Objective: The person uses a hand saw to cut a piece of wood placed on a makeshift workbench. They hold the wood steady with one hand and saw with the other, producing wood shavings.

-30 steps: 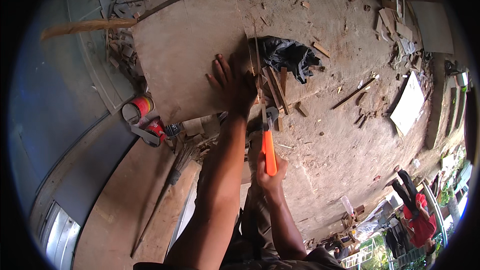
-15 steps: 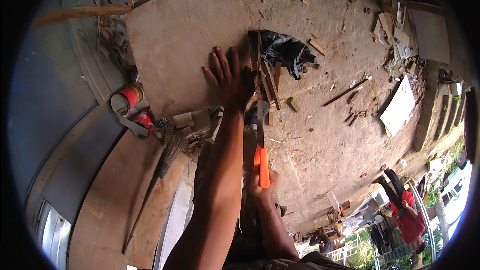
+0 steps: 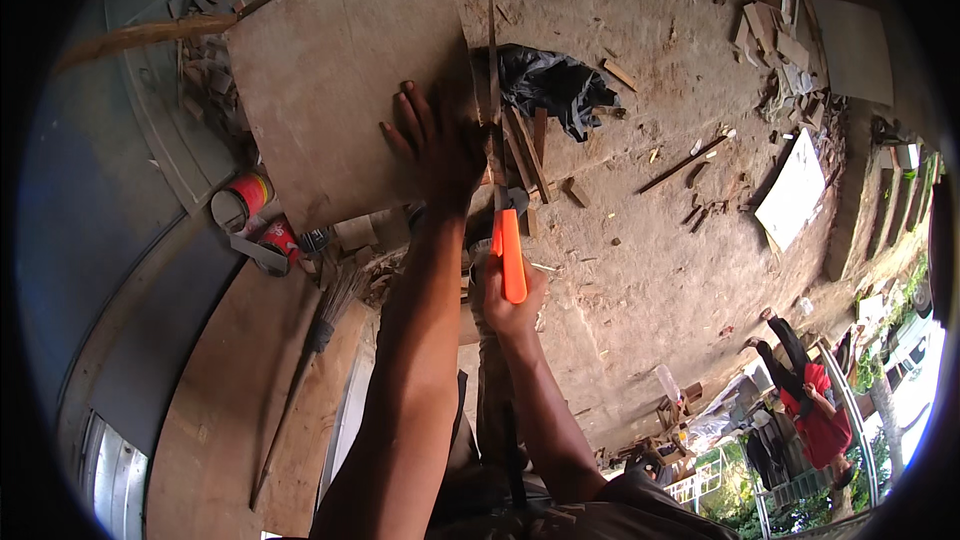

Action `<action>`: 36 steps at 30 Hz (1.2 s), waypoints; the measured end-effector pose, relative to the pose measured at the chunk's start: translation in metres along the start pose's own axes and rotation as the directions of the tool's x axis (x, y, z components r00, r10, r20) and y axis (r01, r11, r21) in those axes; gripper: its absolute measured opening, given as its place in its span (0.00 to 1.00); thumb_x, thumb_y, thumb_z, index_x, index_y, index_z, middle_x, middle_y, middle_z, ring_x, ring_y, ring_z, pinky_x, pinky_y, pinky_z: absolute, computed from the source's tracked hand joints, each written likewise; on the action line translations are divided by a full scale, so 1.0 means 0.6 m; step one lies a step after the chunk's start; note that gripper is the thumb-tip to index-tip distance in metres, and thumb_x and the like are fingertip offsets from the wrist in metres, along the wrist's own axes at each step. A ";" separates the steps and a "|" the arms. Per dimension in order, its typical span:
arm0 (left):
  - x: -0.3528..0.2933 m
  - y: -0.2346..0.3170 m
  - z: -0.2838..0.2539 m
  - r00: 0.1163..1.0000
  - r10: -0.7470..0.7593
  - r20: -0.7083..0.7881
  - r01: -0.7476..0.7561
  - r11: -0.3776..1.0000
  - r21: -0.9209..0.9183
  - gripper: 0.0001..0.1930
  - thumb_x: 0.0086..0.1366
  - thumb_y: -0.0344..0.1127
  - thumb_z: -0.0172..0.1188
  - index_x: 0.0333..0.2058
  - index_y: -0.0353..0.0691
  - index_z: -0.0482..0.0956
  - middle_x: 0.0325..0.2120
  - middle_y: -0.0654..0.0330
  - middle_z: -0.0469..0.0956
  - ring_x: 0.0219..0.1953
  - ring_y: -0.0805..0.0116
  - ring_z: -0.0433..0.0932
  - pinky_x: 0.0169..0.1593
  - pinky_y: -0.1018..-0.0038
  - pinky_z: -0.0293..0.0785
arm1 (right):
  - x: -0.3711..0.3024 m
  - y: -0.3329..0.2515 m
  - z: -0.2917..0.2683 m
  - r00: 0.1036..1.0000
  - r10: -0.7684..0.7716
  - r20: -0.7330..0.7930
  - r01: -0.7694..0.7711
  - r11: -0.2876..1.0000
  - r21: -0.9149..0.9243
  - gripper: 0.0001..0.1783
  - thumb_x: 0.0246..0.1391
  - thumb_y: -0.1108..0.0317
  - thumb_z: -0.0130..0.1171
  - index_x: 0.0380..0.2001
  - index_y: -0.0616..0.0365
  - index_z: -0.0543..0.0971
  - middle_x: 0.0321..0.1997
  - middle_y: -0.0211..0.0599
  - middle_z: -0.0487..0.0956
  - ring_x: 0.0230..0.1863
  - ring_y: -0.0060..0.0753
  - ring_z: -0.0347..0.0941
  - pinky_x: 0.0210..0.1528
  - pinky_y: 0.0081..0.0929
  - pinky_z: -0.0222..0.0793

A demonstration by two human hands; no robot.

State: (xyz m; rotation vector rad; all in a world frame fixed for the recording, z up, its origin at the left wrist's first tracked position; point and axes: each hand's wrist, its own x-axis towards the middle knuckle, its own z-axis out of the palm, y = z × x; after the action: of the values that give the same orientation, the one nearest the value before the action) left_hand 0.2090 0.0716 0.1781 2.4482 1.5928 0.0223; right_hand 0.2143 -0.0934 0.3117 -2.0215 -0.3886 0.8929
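My right hand (image 3: pixel 515 295) is wrapped round the orange handle of a handsaw (image 3: pixel 508 255). The narrow blade points away from me along the right edge of a large brown wooden sheet (image 3: pixel 340 80). My left hand (image 3: pixel 437 152) lies on that sheet near the same edge, fingers spread and palm down, just left of the blade. A strip of wood (image 3: pixel 527 155) lies right of the blade, below a crumpled black plastic bag (image 3: pixel 555 85). Where the teeth meet the sheet is too dark to make out.
Two red tins (image 3: pixel 243 202) stand at the left by a broom (image 3: pixel 315 340) resting on a long board (image 3: pixel 215 380). Wood scraps (image 3: pixel 775 40) and a white panel (image 3: pixel 792 190) lie at the right. A person in red (image 3: pixel 822 420) is at the far lower right.
My right hand has pushed the saw forward, away from me, so the handle is nearer my left hand. The left hand keeps its place on the sheet; the whole view has shifted slightly.
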 end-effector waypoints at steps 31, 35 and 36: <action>0.007 -0.002 -0.015 0.998 -0.044 -0.038 0.043 0.999 -0.014 0.35 0.66 0.56 0.46 0.67 0.43 0.58 0.70 0.43 0.46 0.73 0.47 0.43 0.69 0.41 0.32 | -0.034 0.002 -0.024 0.998 -0.004 0.060 0.011 0.992 -0.123 0.06 0.49 0.72 0.57 0.22 0.63 0.75 0.13 0.40 0.69 0.13 0.30 0.68 0.19 0.28 0.63; 0.010 0.006 -0.003 0.999 -0.040 -0.019 0.040 0.999 0.005 0.35 0.67 0.57 0.42 0.68 0.43 0.57 0.70 0.43 0.46 0.73 0.48 0.42 0.69 0.41 0.30 | 0.024 -0.004 -0.004 1.000 -0.005 0.025 0.006 0.999 -0.053 0.06 0.48 0.72 0.57 0.23 0.63 0.76 0.14 0.40 0.70 0.13 0.32 0.69 0.19 0.29 0.64; 0.014 0.004 -0.004 0.998 -0.041 -0.040 0.041 0.999 -0.004 0.35 0.67 0.57 0.42 0.67 0.43 0.57 0.70 0.43 0.46 0.73 0.47 0.42 0.69 0.41 0.30 | 0.005 0.005 -0.005 0.999 -0.048 0.016 0.049 0.998 -0.049 0.05 0.48 0.72 0.57 0.23 0.63 0.76 0.14 0.40 0.70 0.14 0.32 0.69 0.19 0.29 0.64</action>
State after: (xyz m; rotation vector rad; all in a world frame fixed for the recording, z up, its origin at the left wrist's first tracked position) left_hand 0.2146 0.0789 0.1798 2.4269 1.6575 0.0677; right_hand 0.2186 -0.0952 0.3089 -2.0425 -0.4697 0.8762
